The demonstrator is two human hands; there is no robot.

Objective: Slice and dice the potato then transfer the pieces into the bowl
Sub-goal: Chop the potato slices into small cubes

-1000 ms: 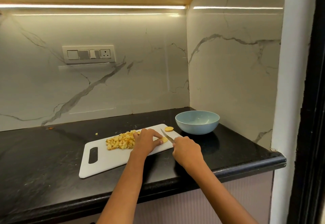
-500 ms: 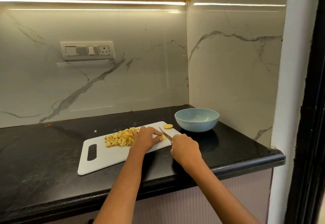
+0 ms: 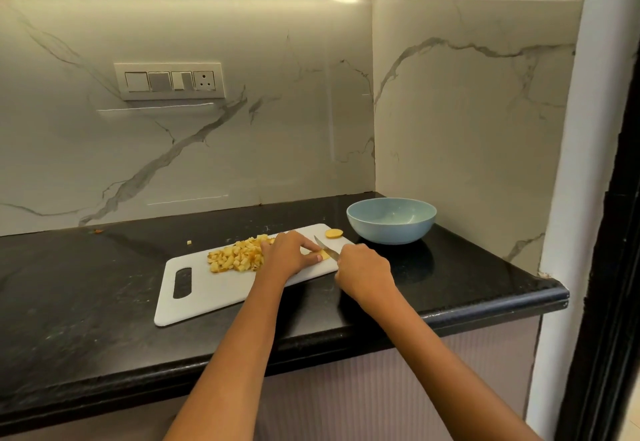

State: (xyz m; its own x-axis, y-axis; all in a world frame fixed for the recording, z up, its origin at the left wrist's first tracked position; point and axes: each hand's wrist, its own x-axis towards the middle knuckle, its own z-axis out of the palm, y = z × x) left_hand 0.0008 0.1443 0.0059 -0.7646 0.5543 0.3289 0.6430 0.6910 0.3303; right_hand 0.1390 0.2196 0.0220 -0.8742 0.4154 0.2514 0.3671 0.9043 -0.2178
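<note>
Here, risk of a nicked fingertip: left hand (image 3: 289, 255) pinning the last potato piece (image 3: 325, 254) on the cutting board (image 3: 221, 293), right hand (image 3: 363, 272) wrapped round the knife (image 3: 325, 247), blade right against those fingers; bowl (image 3: 391, 220) just beside, nothing visible inside

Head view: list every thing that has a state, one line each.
Bowl: empty, upright.
Diced potato: heaped on cutting board.
Potato piece: pinned by left hand, under the knife.
Potato slice: uncut, lying flat.
Right hand: holds the knife.
</note>
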